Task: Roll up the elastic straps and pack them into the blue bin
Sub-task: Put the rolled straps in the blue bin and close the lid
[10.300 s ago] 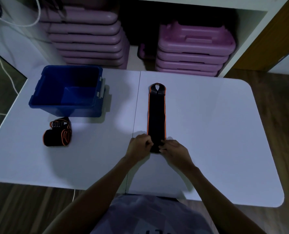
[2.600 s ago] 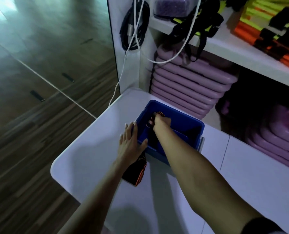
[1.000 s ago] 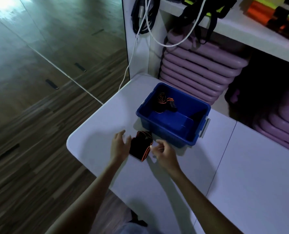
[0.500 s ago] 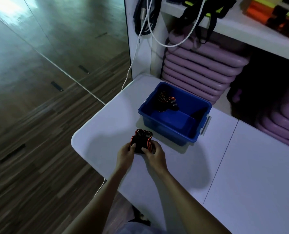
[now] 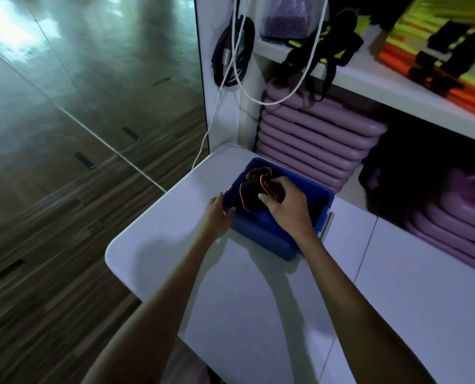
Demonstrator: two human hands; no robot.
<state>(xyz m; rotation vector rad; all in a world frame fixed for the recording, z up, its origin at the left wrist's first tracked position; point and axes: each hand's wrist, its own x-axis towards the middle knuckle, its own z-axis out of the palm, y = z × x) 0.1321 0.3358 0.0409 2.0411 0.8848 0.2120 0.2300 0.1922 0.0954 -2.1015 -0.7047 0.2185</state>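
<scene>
- White table [image 5: 258, 314] — no loose straps show on its visible part, so little seems left to roll.
- Blue bin [image 5: 275, 239] at the table's 11 o'clock corner; one rolled strap [image 5: 258, 171] lies at its 12 o'clock end.
- Right hand [image 5: 289, 206] is closed around a second rolled strap [image 5: 251, 196] over the bin — not yet released.
- Left hand [image 5: 218, 217], fingers loosely spread, steadies the bin's 9 o'clock rim.

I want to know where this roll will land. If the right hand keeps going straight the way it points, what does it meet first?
Probably the rolled strap already lying in the blue bin, just beyond the roll held by the right hand; depth is unclear.
</scene>
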